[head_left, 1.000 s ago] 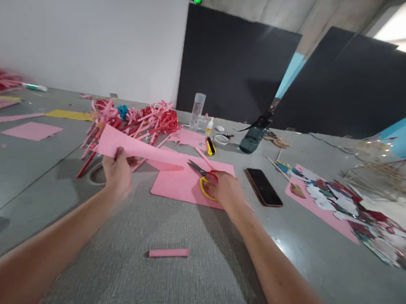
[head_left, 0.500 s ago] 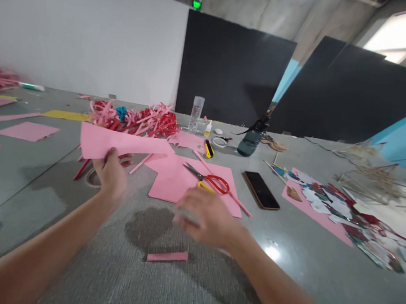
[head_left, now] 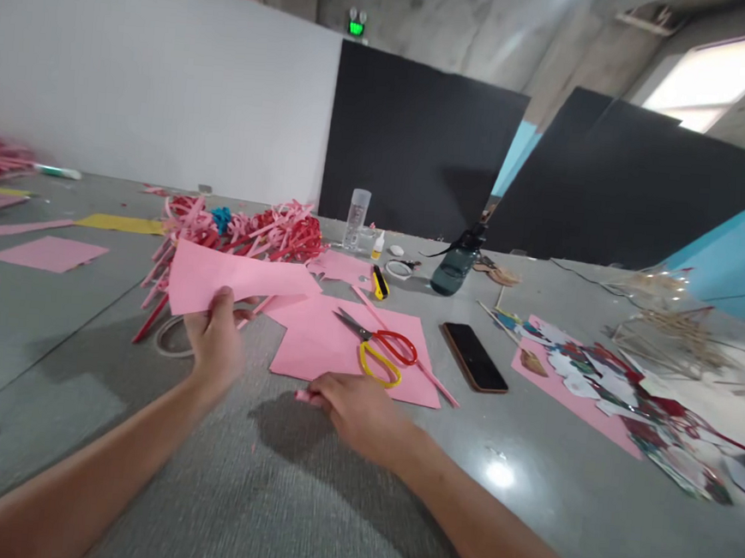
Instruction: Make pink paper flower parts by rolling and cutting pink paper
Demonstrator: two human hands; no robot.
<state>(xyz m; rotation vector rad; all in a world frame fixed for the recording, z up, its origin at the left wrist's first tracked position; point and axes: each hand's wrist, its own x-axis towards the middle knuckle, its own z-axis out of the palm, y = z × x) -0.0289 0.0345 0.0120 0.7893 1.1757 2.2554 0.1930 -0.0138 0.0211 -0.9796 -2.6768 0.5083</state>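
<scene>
A long sheet of pink paper (head_left: pixel 244 276) is gripped between the thumb and fingers of my left hand (head_left: pixel 218 342), raised above the table. My right hand (head_left: pixel 359 411) is closed in a pinch on a small pink paper strip (head_left: pixel 304 396); only its end shows past my fingertips. Just beyond that hand, scissors (head_left: pixel 380 348) with one red and one yellow handle lie on more pink paper sheets (head_left: pixel 316 343). A roll of tape (head_left: pixel 171 340) lies partly hidden behind my left hand.
Red and pink paper strips (head_left: pixel 279 230) are heaped behind the held sheet. A yellow utility knife (head_left: pixel 380 284), a clear bottle (head_left: pixel 356 219) and a dark spray bottle (head_left: pixel 454 268) stand or lie further back. To the right are a phone (head_left: pixel 475 358) and paper cutouts (head_left: pixel 588 373).
The short pink strip that lay on the near table is now pinched in my right hand, which has moved slightly left. My left hand and its sheet have shifted a little right and down.
</scene>
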